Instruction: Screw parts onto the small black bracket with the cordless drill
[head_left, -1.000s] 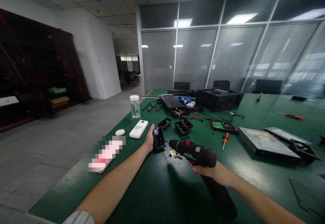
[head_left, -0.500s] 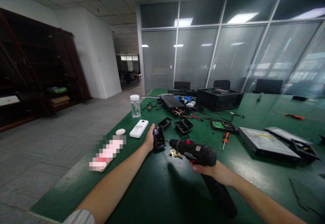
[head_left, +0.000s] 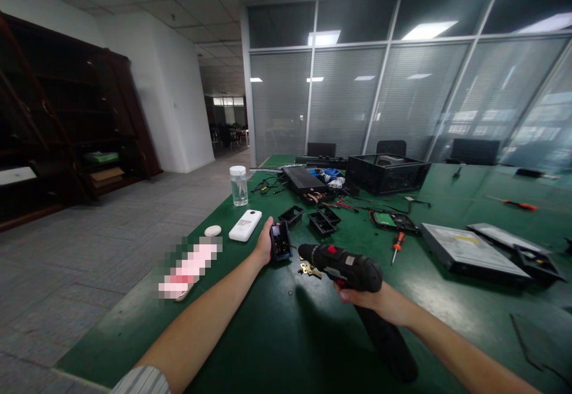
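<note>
My left hand (head_left: 266, 244) grips a small black rectangular frame with metal parts inside (head_left: 280, 242), tilted up above the table. My right hand (head_left: 361, 300) is wrapped round the handle of a black cordless drill (head_left: 346, 267) with red buttons. The drill's thin bit points left at the frame's right side; whether its tip touches cannot be made out. Under the drill's nose lie several small brass-coloured metal pieces (head_left: 310, 270). Just beyond my left hand stand other black open frames (head_left: 322, 225) of a similar shape.
On the green table (head_left: 263, 328), a white power bank (head_left: 245, 226), a lidded clear jar (head_left: 239, 186) and a blurred-out pink item (head_left: 187, 272) lie left. Rightward are an orange screwdriver (head_left: 397, 244), a green circuit board (head_left: 391, 221), a silver drive (head_left: 471, 251) and a black computer case (head_left: 386, 174).
Almost nothing differs. The view has shifted very slightly; both hands, the black frame and the drill keep their places.
</note>
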`<state>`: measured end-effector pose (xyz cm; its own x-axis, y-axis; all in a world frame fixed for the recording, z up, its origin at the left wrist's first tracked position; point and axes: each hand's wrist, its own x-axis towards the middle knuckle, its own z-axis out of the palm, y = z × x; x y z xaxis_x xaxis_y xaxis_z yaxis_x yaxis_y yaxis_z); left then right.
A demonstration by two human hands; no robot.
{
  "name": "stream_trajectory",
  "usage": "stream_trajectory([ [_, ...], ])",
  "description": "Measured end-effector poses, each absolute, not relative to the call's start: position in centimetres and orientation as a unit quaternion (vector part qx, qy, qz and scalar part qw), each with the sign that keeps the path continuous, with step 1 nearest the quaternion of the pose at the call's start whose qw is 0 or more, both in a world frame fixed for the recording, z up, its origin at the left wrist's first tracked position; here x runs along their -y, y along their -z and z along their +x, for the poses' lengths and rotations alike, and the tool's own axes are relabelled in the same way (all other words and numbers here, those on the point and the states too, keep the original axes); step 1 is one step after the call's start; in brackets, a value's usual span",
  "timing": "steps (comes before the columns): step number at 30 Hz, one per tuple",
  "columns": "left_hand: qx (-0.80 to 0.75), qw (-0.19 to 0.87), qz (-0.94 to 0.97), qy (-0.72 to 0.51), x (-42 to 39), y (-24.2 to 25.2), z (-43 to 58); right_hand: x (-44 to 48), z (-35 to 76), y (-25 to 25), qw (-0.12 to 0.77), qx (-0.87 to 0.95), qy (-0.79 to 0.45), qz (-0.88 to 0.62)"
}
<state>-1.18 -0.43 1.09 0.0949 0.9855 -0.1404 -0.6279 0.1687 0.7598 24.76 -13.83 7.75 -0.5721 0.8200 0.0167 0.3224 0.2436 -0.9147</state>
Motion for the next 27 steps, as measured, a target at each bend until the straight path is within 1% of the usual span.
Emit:
stream_trajectory([
  [5,-0.334,0.693,0.274,-0.576,0.18,-0.84,-1.27,13.84,24.69,-7.59,0.267,0.737,-0.486,-0.388],
  [21,-0.334,0.690,0.273,-0.581,0.41,-0.97,-1.22,13.29,24.83,-7.20,0.240,0.755,-0.473,-0.386],
  [27,-0.328,0.694,0.272,-0.581,0.52,-1.17,-1.21,13.83,24.78,-7.85,0.240,0.764,-0.462,-0.382],
])
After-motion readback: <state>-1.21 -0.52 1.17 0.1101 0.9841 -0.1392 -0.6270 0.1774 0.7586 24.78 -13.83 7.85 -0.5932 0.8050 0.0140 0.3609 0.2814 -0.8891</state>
